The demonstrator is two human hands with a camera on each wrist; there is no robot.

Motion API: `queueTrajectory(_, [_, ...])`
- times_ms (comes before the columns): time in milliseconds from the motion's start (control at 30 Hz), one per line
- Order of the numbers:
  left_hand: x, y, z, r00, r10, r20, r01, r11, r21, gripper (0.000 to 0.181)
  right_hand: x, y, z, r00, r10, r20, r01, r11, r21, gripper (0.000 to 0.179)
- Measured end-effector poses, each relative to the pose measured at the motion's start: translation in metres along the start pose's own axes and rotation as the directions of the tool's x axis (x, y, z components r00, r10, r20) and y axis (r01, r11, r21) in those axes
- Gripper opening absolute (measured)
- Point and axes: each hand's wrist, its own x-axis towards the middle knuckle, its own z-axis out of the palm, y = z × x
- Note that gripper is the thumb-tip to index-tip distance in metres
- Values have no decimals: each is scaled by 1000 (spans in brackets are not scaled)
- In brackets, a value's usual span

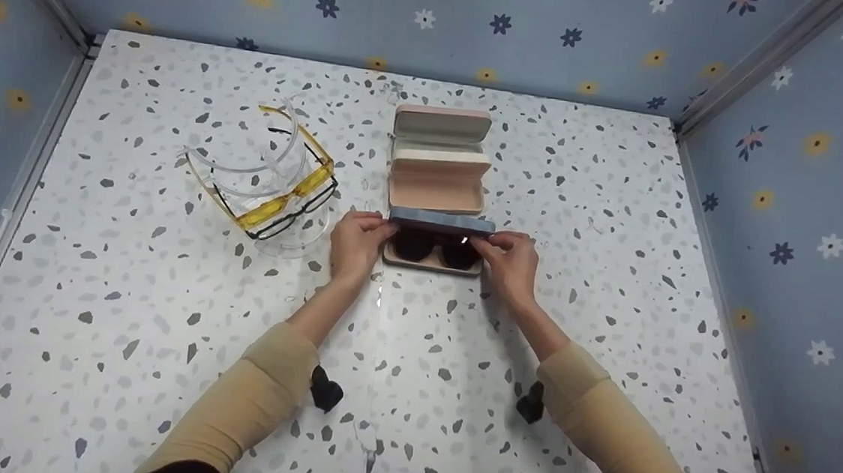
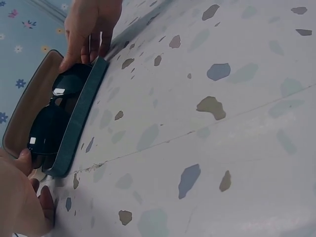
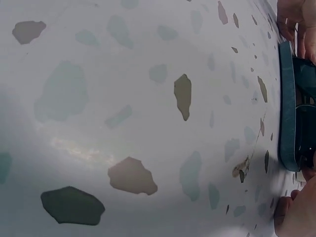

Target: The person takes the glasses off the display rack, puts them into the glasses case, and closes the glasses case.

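An open glasses case [image 1: 441,221] with a blue-grey outside lies in front of both hands, its lid raised at the back. Dark sunglasses [image 1: 415,246] sit in it, lenses facing the near side. My left hand [image 1: 355,250] grips the case's left end, its thumb reaching inside by the end of the sunglasses. At the opposite end, my right hand [image 1: 515,265] holds on the same way, thumb inside in front of the lid. In the left wrist view, both thumbs are close against the outer ends of the sunglasses [image 2: 49,127], and other fingers curl outside the case.
Two more open cases stand in line behind: a pink-lined case [image 1: 436,191] and a grey-lined case [image 1: 442,127]. To the left, a clear stand [image 1: 235,169] bears yellow glasses [image 1: 265,213] and black-framed glasses [image 1: 299,219]. Flower-printed walls [image 1: 423,19] border the speckled table [image 1: 158,336].
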Motion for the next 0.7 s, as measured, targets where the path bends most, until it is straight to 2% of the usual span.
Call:
queueTrajectory(367, [4,0,-2,997,73,30,-75,995,69,19,6,-2,-3,999,-33,-5,33,999,-28,26])
queueTrajectory(700, [5,0,-5,997,51,59,-57,992,112,21,8,-5,-3,1000,13,9,-13,998,-56,24])
